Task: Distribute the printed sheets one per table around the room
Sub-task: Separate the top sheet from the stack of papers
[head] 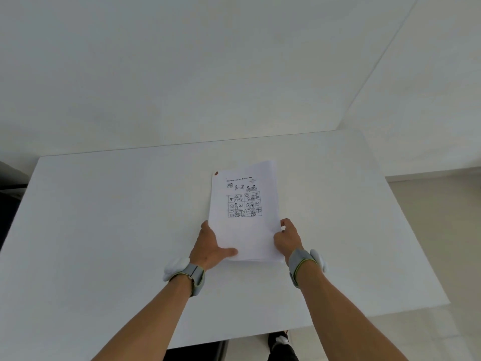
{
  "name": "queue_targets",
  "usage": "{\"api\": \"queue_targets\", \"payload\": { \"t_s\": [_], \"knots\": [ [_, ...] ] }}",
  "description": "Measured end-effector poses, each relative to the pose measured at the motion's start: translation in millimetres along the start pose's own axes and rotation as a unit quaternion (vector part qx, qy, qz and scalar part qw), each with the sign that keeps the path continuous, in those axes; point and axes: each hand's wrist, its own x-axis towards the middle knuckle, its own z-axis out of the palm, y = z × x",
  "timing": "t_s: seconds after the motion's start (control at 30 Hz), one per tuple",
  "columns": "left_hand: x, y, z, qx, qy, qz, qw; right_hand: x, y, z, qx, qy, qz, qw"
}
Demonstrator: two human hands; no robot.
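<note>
Lying near the middle of the white surface (104, 204), a small stack of printed sheets (243, 225), top page face up with a heading and a grid of little drawings, a red mark at its far left corner. Fanned slightly at the far edge, so more than one sheet, exact count impossible to tell. Left hand (210, 246) flat along the left edge, thumb pressed down on the near corner, fingers tucked beside or under the paper. Right hand (287, 239) curled at the right edge, fingertips pinching the side of the stack. Probably light, thin and floppy: likely to sag if lifted by one corner, to slide over the smooth top, and to cling sheet to sheet. Best taken at a long edge or a corner, one hand pinning the pile while the other peels off the top page; creasing and picking up two at once look like the main risks.
</note>
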Motion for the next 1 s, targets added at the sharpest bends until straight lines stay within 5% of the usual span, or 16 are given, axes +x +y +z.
{"api": "queue_targets", "payload": {
  "t_s": [0.47,0.73,1.0],
  "knots": [
    [41.0,141.1,109.7,0.164,-0.067,0.001,0.984,81.2,4.0,-153.3,-0.137,-0.042,-0.02,0.989],
    [61.5,185.2,143.3,0.219,-0.056,-0.004,0.974,104.8,3.9,-196.4,-0.346,-0.052,-0.047,0.935],
    [70.6,199.4,153.7,0.24,-0.061,0.023,0.969,116.1,3.4,-216.2,-0.394,-0.004,-0.062,0.917]
  ]
}}
